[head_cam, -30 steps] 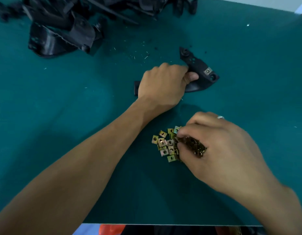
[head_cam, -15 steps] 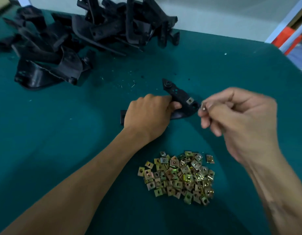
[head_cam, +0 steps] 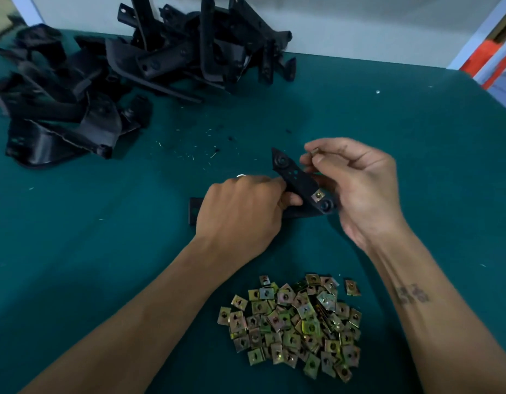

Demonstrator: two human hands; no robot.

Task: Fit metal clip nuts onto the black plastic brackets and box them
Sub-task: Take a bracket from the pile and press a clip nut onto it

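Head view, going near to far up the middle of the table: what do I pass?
Loose clip nuts → bracket gripped by left hand → clip nut pinched in right hand → heap of black brackets.

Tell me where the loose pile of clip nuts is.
In the head view the pile of clip nuts lies on the green table low and right of centre, between the two forearms, nearer than the held bracket.

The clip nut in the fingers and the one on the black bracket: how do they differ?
The pinched clip nut is loose, held in the right hand above the bracket; the fitted clip nut already sits on the bracket's near end. The pinched one is mostly hidden by fingertips; the fitted one shows its holed face. Both look brassy.
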